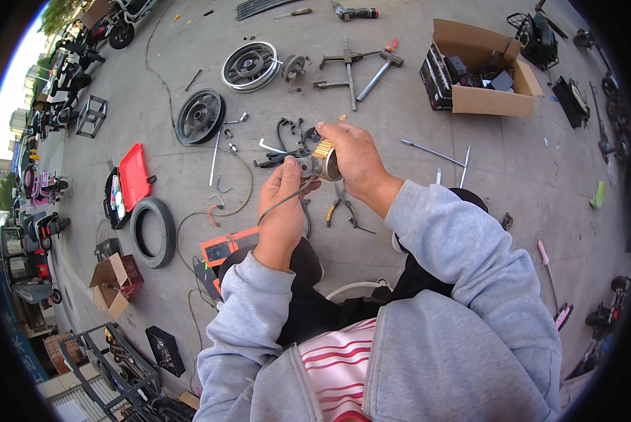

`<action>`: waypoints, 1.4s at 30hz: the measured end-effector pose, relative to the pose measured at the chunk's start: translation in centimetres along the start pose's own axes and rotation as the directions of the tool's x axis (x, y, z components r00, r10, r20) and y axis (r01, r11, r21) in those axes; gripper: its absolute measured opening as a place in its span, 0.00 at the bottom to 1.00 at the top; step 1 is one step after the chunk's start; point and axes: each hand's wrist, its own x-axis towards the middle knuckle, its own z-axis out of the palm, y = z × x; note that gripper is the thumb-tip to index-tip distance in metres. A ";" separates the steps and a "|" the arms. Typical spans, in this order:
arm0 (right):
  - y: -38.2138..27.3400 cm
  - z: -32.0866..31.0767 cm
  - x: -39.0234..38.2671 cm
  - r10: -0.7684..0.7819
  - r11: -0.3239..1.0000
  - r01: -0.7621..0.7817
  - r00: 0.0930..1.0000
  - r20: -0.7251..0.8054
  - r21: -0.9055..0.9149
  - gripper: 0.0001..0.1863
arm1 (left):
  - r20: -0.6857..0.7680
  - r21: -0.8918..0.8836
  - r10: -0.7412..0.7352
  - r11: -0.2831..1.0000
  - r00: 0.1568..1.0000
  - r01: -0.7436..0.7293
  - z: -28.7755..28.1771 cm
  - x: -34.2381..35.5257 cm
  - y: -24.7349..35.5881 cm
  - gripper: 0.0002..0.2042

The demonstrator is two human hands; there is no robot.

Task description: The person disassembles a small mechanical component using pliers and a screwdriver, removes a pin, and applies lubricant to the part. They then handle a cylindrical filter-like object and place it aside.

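In front of me, above the concrete, my two hands hold a small round metal part [324,151] with a gold ribbed side and a silver bracket; its exact kind I cannot make out. My right hand [357,160] wraps the round end. Fingers of my left hand [281,211] pinch the silver side, and a grey cable [287,199] runs from there across that hand. Just beyond lie black brake levers and cables [281,156], partly hidden by the part. Pliers [340,207] with yellow-and-black handles rest on the ground below my hands.
Two wheel rims [250,67] [201,117] lie ahead, near a puller [348,74] and hammer [378,76]. An open cardboard box [494,104] stands far right, a T-handle wrench [464,167] nearer. Left are a tyre [153,233], red toolbox lid [134,176] and hose [248,179].
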 end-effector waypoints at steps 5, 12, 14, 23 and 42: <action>-0.1 0.4 0.0 0.020 0.998 -0.020 1.000 -0.007 0.062 0.18 | 0.020 -0.158 -0.015 0.987 1.000 0.018 0.3 -0.2 0.1 0.15; -1.0 1.6 0.0 -0.175 0.977 0.181 0.983 0.061 -0.112 0.21 | -0.075 -0.265 0.103 0.957 0.992 -0.119 1.1 -0.7 -0.1 0.14; -1.3 1.9 -0.1 -0.278 0.930 0.299 0.952 0.124 -0.214 0.23 | -0.084 -0.285 0.129 0.947 0.988 -0.148 1.2 -0.7 -0.1 0.15; -1.8 3.4 0.0 -0.398 0.846 0.424 0.906 0.145 -0.324 0.22 | -0.088 -0.397 0.157 0.900 0.984 -0.179 1.3 0.2 0.7 0.17; 0.1 3.8 0.4 -0.277 0.868 0.344 0.934 0.225 -0.358 0.30 | 0.151 -0.448 0.005 0.892 0.988 0.064 -1.7 0.0 2.9 0.29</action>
